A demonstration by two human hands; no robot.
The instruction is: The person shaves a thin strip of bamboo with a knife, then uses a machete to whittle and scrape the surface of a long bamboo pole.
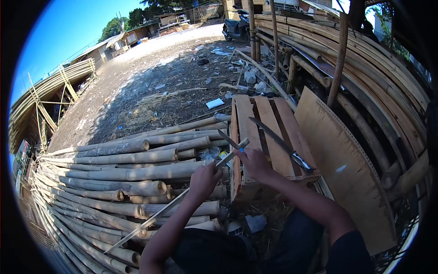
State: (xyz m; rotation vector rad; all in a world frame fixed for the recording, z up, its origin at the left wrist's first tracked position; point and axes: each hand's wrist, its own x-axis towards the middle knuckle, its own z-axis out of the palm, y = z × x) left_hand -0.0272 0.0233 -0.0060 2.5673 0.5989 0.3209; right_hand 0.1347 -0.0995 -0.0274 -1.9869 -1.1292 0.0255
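Note:
My left hand (204, 181) is closed around a long, thin bamboo strip (157, 215), which slants from the lower left up to the right. My right hand (253, 163) is closed on a small knife (227, 139); its blade points up and left, close to the strip's upper end. Both hands are near the left edge of a slatted wooden crate (245, 119). On top of the crate lies a large knife (272, 133) with its handle toward the lower right.
Cut bamboo poles (137, 173) are piled at the left. A plywood sheet (340, 169) leans right of the crate. Long bamboo and wood strips (365, 59) are stacked behind upright posts. A motorbike (236, 26) stands at the back; litter is scattered on the ground.

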